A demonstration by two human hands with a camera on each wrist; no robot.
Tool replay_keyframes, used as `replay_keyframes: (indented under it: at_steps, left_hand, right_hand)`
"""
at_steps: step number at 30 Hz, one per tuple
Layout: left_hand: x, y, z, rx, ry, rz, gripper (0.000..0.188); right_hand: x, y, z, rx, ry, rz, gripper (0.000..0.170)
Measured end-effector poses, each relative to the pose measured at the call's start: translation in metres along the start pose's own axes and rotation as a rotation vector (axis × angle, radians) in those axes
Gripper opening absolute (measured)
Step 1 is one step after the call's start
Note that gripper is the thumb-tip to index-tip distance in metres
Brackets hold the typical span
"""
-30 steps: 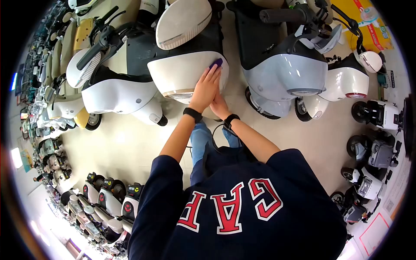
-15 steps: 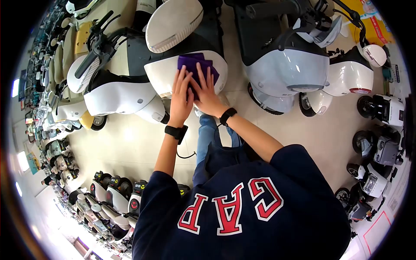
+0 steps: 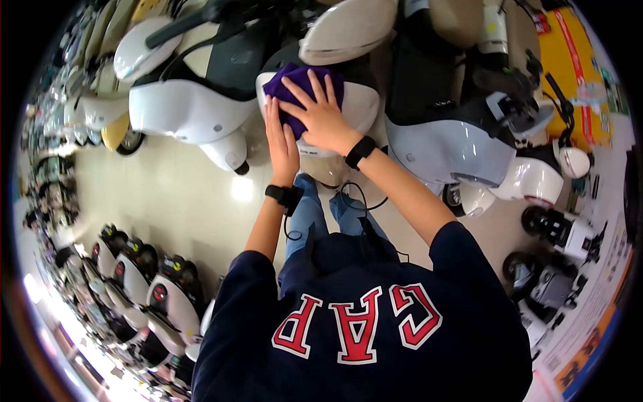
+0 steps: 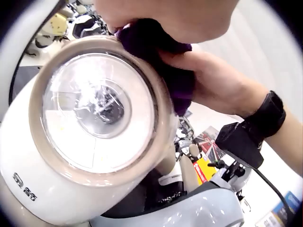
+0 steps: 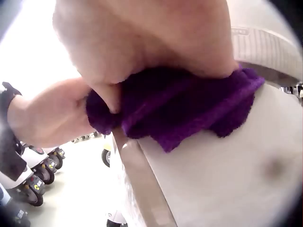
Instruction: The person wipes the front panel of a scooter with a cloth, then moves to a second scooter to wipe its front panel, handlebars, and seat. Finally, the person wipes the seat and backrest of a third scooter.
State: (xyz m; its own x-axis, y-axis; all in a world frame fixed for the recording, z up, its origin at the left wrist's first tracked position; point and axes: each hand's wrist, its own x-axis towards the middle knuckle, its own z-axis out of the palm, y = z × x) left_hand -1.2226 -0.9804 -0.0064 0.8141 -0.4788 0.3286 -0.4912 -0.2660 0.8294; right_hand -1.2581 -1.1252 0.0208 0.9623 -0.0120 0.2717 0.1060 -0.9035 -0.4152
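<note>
A purple cloth (image 3: pixel 299 72) lies bunched over the white front panel (image 3: pixel 362 106) of a scooter. My right hand (image 3: pixel 321 119) rests on it with fingers spread and straight. Beside it, my left hand (image 3: pixel 281 144) touches the cloth's left edge, its fingers straight and close together. In the left wrist view the cloth (image 4: pixel 177 80) hangs past the rim of the round headlight (image 4: pixel 137 142), with my left hand (image 4: pixel 175 16) above. The right wrist view has the folded cloth (image 5: pixel 184 109) under my right hand (image 5: pixel 147 38), on the pale panel (image 5: pixel 222 170).
A white scooter (image 3: pixel 181 110) stands to the left and a grey-blue one (image 3: pixel 449 147) to the right. A beige mirror (image 3: pixel 348 30) juts out above the panel. Rows of scooters (image 3: pixel 167 305) line the lower left; several more stand at the far right.
From the panel's right side, the hands and cloth have moved left across it. The hands, together at first, are now apart, and more of the cloth shows. The head view has shifted.
</note>
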Motion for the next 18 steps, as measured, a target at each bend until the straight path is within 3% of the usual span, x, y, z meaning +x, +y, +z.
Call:
replay_keyframes:
  at_steps: [3,4,12,18]
  left_hand:
    - [0.001,-0.027,-0.01,-0.066,0.031,-0.08,0.055]
    - [0.001,-0.037,-0.011,-0.066,0.045,-0.106,0.056]
    - [-0.002,-0.071,-0.014,-0.356,0.244,-0.269,0.055]
    - [-0.013,-0.092,0.006,-0.699,0.427,-0.471,0.053]
  right_hand:
    - [0.025,-0.007,0.016,-0.046,-0.025,-0.054,0.06]
    - [0.032,-0.01,0.019,-0.082,-0.112,-0.034,0.069]
    - [0.076,-0.024,0.051,-0.298,-0.336,-0.121,0.055]
    - [0.101,-0.044,0.083,-0.6,-0.638,-0.157,0.052]
